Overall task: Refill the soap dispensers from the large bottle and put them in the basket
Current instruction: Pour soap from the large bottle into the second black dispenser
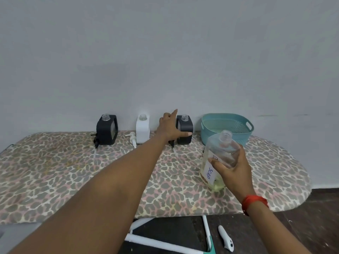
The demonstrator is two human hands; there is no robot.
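The left hand (170,128) hides the left side of the rightmost black dispenser (187,125). Fingers (217,165) of the right hand (233,171) cover the upper word on the label (210,172) of the large bottle (222,149).

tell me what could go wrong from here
1. The large soap bottle is uncapped and tilted in the right hand, so soap could slosh onto the ironing board cover before it reaches a dispenser.
2. The left hand grips the right black dispenser at full reach, thumb across its front. Pulled carelessly, it may tip over.
3. Its open neck looks narrow, so a pour could easily miss.
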